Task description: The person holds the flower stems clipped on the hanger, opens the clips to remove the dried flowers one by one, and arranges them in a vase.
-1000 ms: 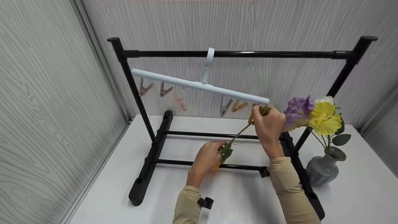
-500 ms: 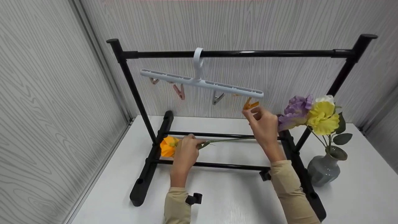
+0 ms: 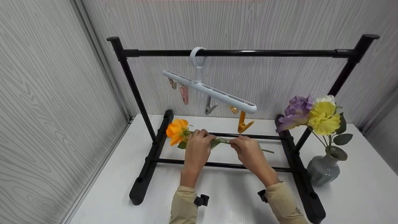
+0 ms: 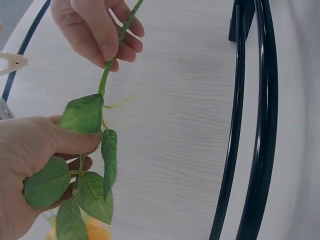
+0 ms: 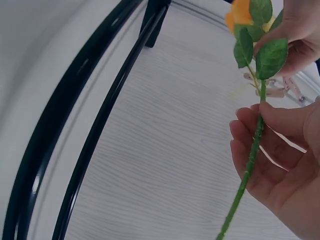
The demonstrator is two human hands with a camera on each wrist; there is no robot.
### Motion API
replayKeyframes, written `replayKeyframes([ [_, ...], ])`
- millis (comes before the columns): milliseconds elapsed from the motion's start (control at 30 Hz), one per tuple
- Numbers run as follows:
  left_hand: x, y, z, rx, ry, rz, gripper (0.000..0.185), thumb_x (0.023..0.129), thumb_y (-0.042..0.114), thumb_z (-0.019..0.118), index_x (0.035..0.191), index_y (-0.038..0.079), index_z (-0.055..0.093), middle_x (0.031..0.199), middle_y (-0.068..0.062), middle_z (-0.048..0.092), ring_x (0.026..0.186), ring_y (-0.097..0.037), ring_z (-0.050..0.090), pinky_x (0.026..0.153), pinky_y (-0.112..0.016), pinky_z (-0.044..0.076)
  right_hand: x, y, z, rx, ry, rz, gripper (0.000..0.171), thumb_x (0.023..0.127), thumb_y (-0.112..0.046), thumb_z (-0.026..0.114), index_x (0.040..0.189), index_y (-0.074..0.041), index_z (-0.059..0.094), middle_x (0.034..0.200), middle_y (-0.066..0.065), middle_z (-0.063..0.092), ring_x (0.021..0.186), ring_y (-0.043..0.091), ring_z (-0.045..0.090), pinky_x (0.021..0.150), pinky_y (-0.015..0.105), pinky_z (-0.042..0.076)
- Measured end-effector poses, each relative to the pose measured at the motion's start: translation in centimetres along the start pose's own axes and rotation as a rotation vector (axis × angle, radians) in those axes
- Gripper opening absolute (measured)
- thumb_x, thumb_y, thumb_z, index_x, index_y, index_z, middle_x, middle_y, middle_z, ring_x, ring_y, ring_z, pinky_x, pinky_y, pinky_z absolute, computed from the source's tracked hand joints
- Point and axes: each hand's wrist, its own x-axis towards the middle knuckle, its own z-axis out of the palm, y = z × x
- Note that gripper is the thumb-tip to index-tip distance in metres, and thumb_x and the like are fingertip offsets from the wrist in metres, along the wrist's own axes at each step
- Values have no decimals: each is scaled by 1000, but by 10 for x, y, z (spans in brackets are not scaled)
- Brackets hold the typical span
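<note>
Orange flower [image 3: 176,131] lay level above the white table [image 3: 102,199], in front of the black rack [image 3: 236,53]. The left hand [image 3: 196,148] gripped its leafy stem just beside the bloom; the right hand [image 3: 248,151] pinched the green stem [image 3: 266,151] further right, fingers curled around it. Judging by the free orange clip [image 3: 243,123] hanging from the white hanger [image 3: 211,91], the flower seemed just unclipped; carrying it to the grey vase [image 3: 323,169] at right would call for steering the stem end.

Head view: high, facing forward-down at black rack [image 3: 236,53]. Wrist views: close, facing down at worktop [image 4: 170,125] inside rack; share flower stem [image 5: 250,155].
</note>
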Motion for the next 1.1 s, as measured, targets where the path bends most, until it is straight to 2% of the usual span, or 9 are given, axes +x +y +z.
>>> replayKeyframes([
  [100, -1, 2, 3, -6, 37, 28, 19, 91, -5, 71, 93, 11, 81, 89, -7, 70, 85, -26, 63, 74, -40, 51, -9, 0, 1, -34, 4, 8, 18, 86, 14, 75, 95, -1, 75, 88, 10, 73, 79, 26, 72, 68, 41, 59],
  [233, 0, 6, 9, 23, 57, 56, 19, 87, -6, 72, 89, 11, 80, 87, -6, 70, 84, -26, 63, 71, -39, 51, -16, 3, 0, -82, 11, 18, 19, 84, 16, 76, 93, -1, 73, 89, 11, 72, 80, 29, 72, 69, 43, 59],
  [367, -1, 12, 12, 60, 32, 50, 15, 85, -4, 77, 87, 11, 81, 85, -5, 69, 82, -25, 64, 70, -38, 52, -19, 6, -1, -133, 29, 5, 19, 82, 16, 77, 91, 0, 72, 87, 12, 71, 79, 30, 72, 67, 44, 59],
  [600, -3, 18, 14, 46, -39, 10, 10, 88, 2, 80, 90, 12, 83, 83, -4, 69, 76, -22, 64, 67, -35, 56, -22, 9, -4, -197, 51, -18, 21, 79, 17, 79, 89, 0, 73, 83, 12, 69, 76, 31, 71, 64, 43, 58],
  [800, -6, 22, 14, 61, -47, 10, 8, 88, 6, 82, 89, 13, 83, 82, -4, 69, 71, -22, 67, 61, -36, 58, -24, 10, -7, -229, 51, -26, 20, 78, 16, 79, 88, 0, 74, 81, 12, 70, 72, 30, 70, 60, 43, 58],
  [1000, -6, 25, 18, 98, -25, 44, 8, 87, 7, 81, 87, 16, 83, 80, -3, 69, 67, -23, 67, 55, -37, 56, -25, 11, -12, -254, 52, -30, 19, 77, 16, 80, 86, 0, 75, 77, 12, 70, 68, 29, 70, 58, 43, 57],
  [1100, -5, 26, 21, 105, -16, 61, 5, 87, 12, 84, 86, 16, 83, 81, -3, 69, 68, -24, 67, 57, -38, 56, -25, 13, -17, -266, 44, -40, 18, 77, 14, 82, 85, -1, 75, 76, 11, 70, 68, 28, 70, 57, 42, 57],
])
